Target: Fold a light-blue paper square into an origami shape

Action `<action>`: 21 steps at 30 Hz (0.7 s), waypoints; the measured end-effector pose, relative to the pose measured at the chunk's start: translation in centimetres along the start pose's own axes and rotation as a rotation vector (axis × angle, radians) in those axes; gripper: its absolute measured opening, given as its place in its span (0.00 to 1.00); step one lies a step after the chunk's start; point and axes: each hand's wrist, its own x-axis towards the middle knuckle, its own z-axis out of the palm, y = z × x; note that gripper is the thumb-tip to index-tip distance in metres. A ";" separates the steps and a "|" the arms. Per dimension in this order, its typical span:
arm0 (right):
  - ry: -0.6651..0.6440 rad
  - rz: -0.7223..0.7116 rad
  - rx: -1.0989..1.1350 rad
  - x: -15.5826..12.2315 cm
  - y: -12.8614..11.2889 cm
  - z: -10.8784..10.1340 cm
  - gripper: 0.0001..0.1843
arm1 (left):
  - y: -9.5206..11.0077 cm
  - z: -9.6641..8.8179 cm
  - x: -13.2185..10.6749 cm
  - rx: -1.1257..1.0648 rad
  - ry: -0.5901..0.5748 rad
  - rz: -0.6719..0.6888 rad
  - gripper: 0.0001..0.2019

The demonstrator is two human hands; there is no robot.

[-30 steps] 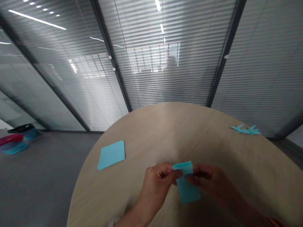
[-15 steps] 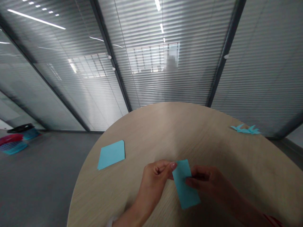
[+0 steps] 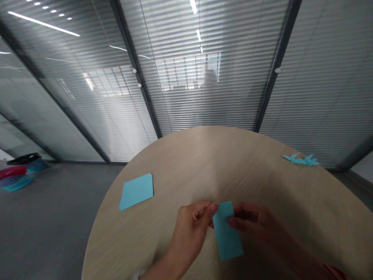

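Note:
A folded strip of light blue paper (image 3: 227, 235) lies lengthwise near the front of the round wooden table (image 3: 204, 163). My left hand (image 3: 192, 223) is curled, its thumb and fingertips pinching the strip's upper left edge. My right hand (image 3: 256, 225) is also curled, with its fingers pressed on the strip's upper right edge. Both hands meet at the top end of the strip.
A flat square sheet of blue paper (image 3: 136, 190) lies on the table to the left. Small folded blue paper figures (image 3: 301, 159) sit at the far right edge. Glass walls with blinds stand behind. Coloured baskets (image 3: 17, 177) rest on the grey floor at far left.
The strip's top end, folded over a second ago, now lies flat. The strip has turned a little more upright. Both hands stayed at its top end.

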 end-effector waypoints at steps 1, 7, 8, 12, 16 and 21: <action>0.014 -0.013 -0.005 0.0 -0.2 0.0 0.12 | -0.2 0.1 -0.1 0.036 -0.017 0.006 0.20; 0.121 -0.115 -0.187 -0.3 -0.5 -0.2 0.07 | -0.8 0.3 -0.2 0.224 -0.071 0.056 0.22; 0.157 -0.158 -0.234 -0.4 -0.4 -0.2 0.07 | -0.8 0.2 -0.2 0.236 -0.069 0.071 0.23; 0.332 -0.518 -0.417 -0.8 -0.1 -0.7 0.04 | -0.6 -0.2 0.0 0.187 0.005 0.055 0.28; 0.320 -0.975 -0.635 -1.5 -0.8 -1.1 0.12 | -0.5 0.0 0.3 -0.142 -0.095 -0.191 0.38; 0.216 -1.163 -0.857 -2.1 -1.4 -0.7 0.15 | -0.5 0.0 0.7 -0.623 -0.247 -0.276 0.29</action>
